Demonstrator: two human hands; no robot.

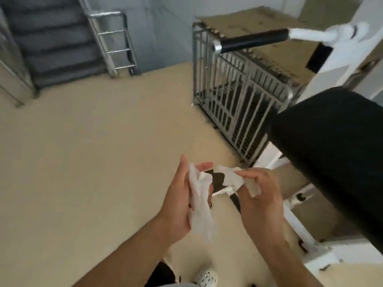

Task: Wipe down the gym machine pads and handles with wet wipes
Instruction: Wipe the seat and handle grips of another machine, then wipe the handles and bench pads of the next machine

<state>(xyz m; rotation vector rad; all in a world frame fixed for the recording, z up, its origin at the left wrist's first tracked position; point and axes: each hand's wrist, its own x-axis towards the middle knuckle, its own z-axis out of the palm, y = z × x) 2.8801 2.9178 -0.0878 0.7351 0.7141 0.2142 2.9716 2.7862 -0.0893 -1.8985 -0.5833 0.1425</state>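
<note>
Floor (pixel 93 152): beige, carries everything; stairs (pixel 51 44) at its far left edge, a metal railing (pixel 238 96) around an opening at its far right.
Machine pad (pixel 335 146): black, large, at the right edge of view, well apart from both hands; partly cut off.
Handle (pixel 252 41): black grip on a white frame, upper right, above the railing; nothing touches it.
Left hand (pixel 178 206): fingers curled round one end of the wet wipe (pixel 200 212), which hangs crumpled from the palm.
Right hand (pixel 259 195): fingertips pinch the wipe's other end, pulling it apart from the left.
Progress: judging by this, the wipe is being opened out; no wiping is under way, and pad and handle both seem left to do.
Unclear: a dark patch shows between the hands, perhaps a wipe packet or something beyond, too blurred to tell; whether any surface is already damp cannot be seen.
</note>
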